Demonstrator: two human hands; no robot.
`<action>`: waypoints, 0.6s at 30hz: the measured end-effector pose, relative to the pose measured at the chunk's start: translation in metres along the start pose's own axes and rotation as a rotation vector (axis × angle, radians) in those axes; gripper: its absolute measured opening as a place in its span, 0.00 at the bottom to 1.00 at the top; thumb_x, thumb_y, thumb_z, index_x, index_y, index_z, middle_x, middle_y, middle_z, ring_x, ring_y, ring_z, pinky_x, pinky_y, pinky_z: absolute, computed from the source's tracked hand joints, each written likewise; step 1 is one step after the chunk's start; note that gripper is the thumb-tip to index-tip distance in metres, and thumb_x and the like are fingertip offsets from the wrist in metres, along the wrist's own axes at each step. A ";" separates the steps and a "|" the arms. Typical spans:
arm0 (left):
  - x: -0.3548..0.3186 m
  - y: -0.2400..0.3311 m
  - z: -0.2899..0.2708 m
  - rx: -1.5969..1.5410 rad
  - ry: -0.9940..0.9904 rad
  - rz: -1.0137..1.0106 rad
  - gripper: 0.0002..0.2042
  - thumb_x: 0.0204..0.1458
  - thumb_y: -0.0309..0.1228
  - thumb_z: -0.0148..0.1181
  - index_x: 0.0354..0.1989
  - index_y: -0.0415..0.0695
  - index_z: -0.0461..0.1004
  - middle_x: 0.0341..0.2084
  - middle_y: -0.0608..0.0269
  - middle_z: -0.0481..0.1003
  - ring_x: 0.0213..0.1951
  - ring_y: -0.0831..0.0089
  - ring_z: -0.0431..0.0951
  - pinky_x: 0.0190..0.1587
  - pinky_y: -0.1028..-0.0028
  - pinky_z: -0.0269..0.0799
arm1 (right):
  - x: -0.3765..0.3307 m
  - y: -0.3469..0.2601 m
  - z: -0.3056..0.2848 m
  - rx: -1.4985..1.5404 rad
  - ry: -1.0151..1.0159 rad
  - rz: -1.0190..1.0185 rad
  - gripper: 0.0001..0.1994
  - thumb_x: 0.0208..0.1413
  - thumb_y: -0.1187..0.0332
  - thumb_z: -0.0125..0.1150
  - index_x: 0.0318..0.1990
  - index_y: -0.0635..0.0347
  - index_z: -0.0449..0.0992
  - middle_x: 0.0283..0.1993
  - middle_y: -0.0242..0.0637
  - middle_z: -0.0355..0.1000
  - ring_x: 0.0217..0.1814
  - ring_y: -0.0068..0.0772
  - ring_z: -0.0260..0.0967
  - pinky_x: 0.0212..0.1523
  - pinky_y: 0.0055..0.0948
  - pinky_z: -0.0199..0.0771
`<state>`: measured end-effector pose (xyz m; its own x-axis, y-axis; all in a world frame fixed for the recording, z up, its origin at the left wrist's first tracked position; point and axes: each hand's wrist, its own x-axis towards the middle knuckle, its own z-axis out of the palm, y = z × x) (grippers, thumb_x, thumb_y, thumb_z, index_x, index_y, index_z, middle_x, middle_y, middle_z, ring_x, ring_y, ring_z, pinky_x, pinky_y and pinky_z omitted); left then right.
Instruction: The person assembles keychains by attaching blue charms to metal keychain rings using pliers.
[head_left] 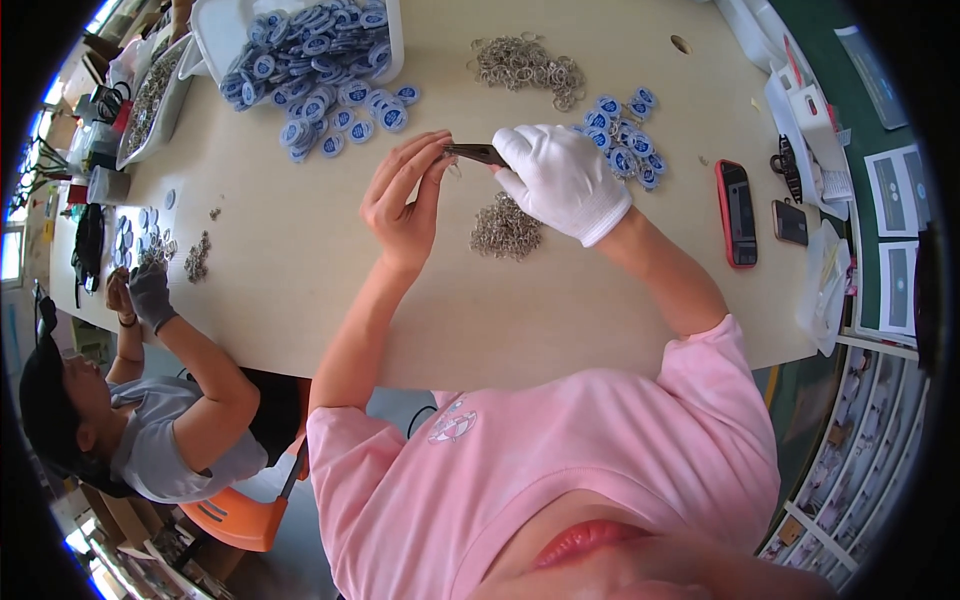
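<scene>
My bare left hand (404, 200) is raised over the middle of the table, its fingertips pinched on a small metal ring (455, 171). In a white glove, my right hand (566, 182) grips dark-handled pliers (476, 152), whose tips meet the left fingertips. Just below the gloved hand lies a pile of small silver metal fittings (505, 228). Farther off is a heap of silver rings (525, 68). Round blue-and-white tags (625, 140), some with metal on them, lie right beside the glove. More loose round tags (345, 118) spill toward my left hand.
A white bin (396, 40) full of round tags stands at the far left. At right lie a red-cased phone (738, 215) and a dark phone (790, 222). A co-worker's gloved hand (152, 295) handles small parts at the table's left end, near a white tray (158, 105).
</scene>
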<state>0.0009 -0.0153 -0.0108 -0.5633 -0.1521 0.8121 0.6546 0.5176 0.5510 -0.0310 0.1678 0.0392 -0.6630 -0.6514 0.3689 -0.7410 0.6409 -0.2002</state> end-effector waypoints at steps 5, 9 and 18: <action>0.004 -0.004 -0.001 -0.045 -0.036 0.052 0.09 0.45 0.14 0.65 0.37 0.32 0.79 0.35 0.53 0.80 0.41 0.59 0.81 0.43 0.68 0.75 | -0.004 0.000 -0.002 0.017 0.040 -0.055 0.12 0.51 0.65 0.64 0.36 0.60 0.70 0.28 0.38 0.70 0.33 0.41 0.72 0.34 0.38 0.72; 0.004 -0.003 -0.004 -0.037 -0.038 0.052 0.10 0.45 0.15 0.65 0.38 0.33 0.79 0.35 0.53 0.80 0.40 0.59 0.81 0.43 0.67 0.75 | -0.004 -0.004 -0.005 -0.036 0.104 -0.065 0.13 0.51 0.64 0.64 0.38 0.60 0.71 0.29 0.38 0.70 0.34 0.42 0.71 0.34 0.39 0.71; 0.008 -0.003 -0.004 0.047 0.005 0.135 0.11 0.43 0.15 0.66 0.37 0.34 0.80 0.34 0.54 0.80 0.39 0.59 0.80 0.41 0.68 0.75 | -0.005 -0.013 -0.005 -0.005 0.116 0.028 0.12 0.52 0.64 0.63 0.38 0.61 0.71 0.31 0.42 0.70 0.32 0.46 0.70 0.32 0.40 0.70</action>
<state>-0.0039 -0.0214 -0.0055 -0.4689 -0.0825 0.8794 0.7001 0.5724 0.4270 -0.0180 0.1648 0.0443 -0.6666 -0.5818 0.4660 -0.7217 0.6603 -0.2078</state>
